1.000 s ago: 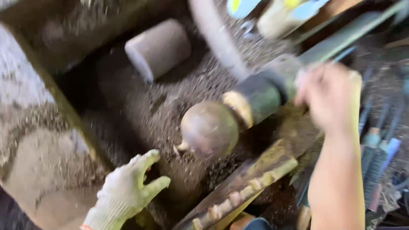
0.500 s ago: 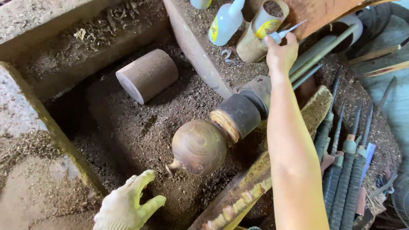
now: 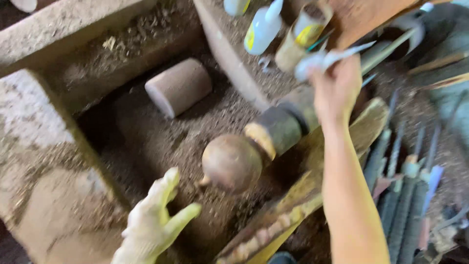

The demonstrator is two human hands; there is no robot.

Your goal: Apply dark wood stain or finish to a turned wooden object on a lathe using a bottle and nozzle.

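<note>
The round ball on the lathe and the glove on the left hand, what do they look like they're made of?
Round ball: probably wood, smooth turned brown surface, sawdust all around. Glove on the left hand: knitted fabric, likely cotton, pale and dusty, with a ribbed weave.

One wooden ball (image 3: 231, 162); one wooden cylinder (image 3: 178, 87); two hands: gloved left (image 3: 151, 225), bare right (image 3: 337, 88).
</note>
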